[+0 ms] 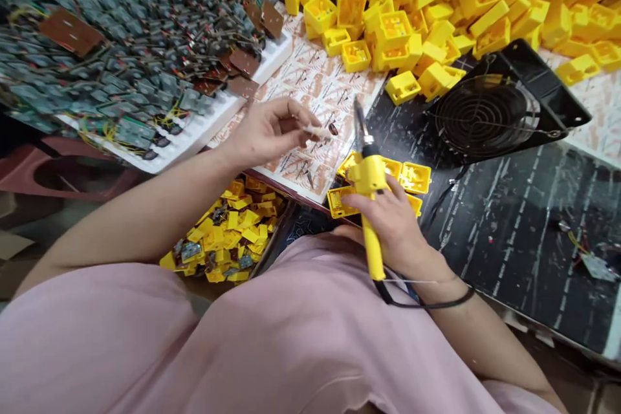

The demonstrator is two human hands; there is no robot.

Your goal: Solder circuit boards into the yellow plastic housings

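My right hand (395,223) grips a yellow soldering iron (369,200) by its handle, tip pointing up and away over the bench. My left hand (272,129) hovers left of the tip, its fingers pinched on a thin pale strip (320,133) that I cannot name. Directly under the iron lie a few yellow plastic housings (412,178) on the table's near edge. A black cord (427,303) runs from the iron around my right wrist.
A big heap of yellow housings (436,0) fills the back. Left, a white tray (204,129) holds several small circuit boards with wires. A black fan (485,118) sits on the dark mat. A bin of assembled yellow parts (228,233) stands below the table edge.
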